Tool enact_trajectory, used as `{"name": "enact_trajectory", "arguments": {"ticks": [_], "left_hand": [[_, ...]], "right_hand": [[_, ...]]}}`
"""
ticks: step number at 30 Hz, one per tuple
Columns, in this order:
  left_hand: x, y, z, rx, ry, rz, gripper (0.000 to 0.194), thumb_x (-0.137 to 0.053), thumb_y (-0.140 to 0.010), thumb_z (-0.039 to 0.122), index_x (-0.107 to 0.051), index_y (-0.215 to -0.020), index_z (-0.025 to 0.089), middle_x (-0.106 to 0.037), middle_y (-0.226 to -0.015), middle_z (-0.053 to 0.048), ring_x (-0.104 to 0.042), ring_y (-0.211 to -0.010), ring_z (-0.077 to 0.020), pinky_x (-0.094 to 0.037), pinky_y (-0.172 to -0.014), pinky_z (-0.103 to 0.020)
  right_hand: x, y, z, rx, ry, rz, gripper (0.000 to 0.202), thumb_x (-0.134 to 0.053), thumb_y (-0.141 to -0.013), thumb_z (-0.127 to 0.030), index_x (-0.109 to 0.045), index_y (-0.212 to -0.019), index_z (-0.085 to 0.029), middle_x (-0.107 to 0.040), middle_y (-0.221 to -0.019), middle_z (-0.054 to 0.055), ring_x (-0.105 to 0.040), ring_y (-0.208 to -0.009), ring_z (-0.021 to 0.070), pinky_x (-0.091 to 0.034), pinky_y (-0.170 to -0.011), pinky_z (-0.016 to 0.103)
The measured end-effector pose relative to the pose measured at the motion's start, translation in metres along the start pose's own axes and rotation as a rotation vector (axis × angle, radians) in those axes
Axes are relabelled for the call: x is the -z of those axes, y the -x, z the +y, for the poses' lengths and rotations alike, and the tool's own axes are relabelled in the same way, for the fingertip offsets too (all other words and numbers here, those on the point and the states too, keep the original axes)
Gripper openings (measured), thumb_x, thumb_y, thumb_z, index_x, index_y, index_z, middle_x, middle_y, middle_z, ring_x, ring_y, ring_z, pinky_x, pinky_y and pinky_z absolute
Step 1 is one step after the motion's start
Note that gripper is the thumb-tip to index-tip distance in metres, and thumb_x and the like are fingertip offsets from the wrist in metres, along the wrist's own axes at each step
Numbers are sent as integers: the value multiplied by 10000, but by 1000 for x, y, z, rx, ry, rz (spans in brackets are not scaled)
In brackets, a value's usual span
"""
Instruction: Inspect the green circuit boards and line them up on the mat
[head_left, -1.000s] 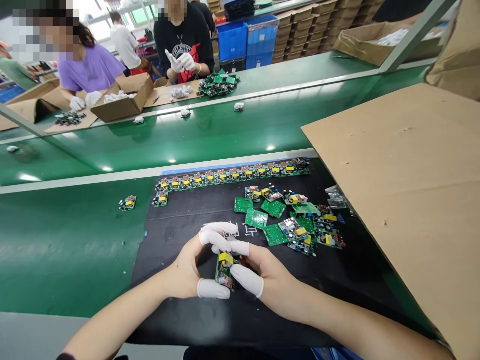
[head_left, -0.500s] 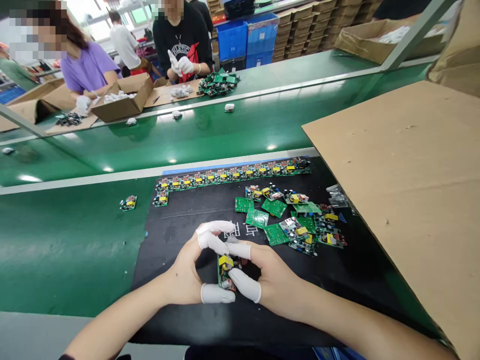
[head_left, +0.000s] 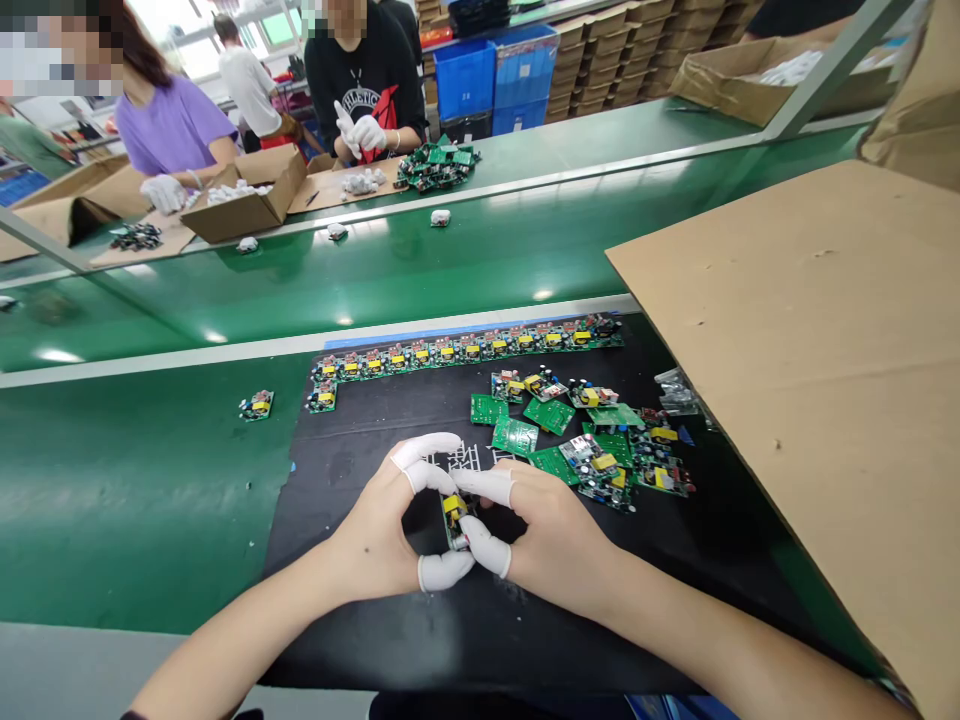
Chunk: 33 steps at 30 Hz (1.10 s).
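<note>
Between my two hands, above the black mat [head_left: 360, 650], is a small circuit board [head_left: 454, 512] with a yellow transformer on it. My left hand [head_left: 390, 520] grips its far and near edges between fingers and thumb. My right hand [head_left: 540, 530] pinches the board from the right side. White finger cots cover the thumbs and fingertips and hide part of the board. Beyond my hands, a row of populated circuit boards [head_left: 446, 352] lines the mat's far edge. To the right lies a loose heap of boards [head_left: 600, 450], some with the green underside up.
A lone board [head_left: 257, 405] lies on the green bench left of the mat. A large cardboard sheet [head_left: 787, 300] slants along the right. Across the green conveyor [head_left: 337, 280], carrying white-wrapped pieces [head_left: 440, 218], people work beside cardboard boxes [head_left: 251, 195] and a board pile [head_left: 439, 163].
The board between my hands has tipped and moved slightly up, with my fingers shifting around it. White-wrapped pieces on the conveyor have moved left. A co-worker's gloved hand has shifted.
</note>
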<state>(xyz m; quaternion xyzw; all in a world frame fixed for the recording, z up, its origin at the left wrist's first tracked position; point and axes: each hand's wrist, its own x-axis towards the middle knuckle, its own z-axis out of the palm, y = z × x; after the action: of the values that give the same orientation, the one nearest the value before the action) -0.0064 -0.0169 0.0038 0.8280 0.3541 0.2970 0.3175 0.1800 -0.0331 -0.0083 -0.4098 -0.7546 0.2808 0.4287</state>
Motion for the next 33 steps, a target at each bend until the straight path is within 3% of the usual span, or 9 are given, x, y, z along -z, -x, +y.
{"name": "enact_trajectory", "arguments": {"ticks": [10,19,33], "left_hand": [[3,-1,0,12,-24,-113,439,-694,-624,145,-486,-1003,218,-424,-1323,-109,-433,-1233,-252,-425,-992,-396],[3,-2,-2,1,-37,-146,486,-716,-608,149,-487,-1031,224,-420,-1336,-100,-426,-1241,-259,-424,-1006,-407],[7,-3,-2,109,82,-205,473,-735,-582,137,-499,-984,215,-405,-1367,-111,-429,-1257,-288,-417,-1022,-435]], "right_hand": [[5,-4,1,-151,-41,-133,280,-588,-676,-158,-718,-918,-210,-647,-659,-4,-574,-613,135,-463,-618,247],[3,-2,4,-28,33,-91,257,-538,-696,-168,-710,-885,-191,-646,-627,6,-559,-583,142,-442,-612,263],[5,-4,5,-99,-16,-146,259,-588,-672,-149,-722,-884,-215,-652,-625,-9,-580,-582,132,-455,-619,242]]}}
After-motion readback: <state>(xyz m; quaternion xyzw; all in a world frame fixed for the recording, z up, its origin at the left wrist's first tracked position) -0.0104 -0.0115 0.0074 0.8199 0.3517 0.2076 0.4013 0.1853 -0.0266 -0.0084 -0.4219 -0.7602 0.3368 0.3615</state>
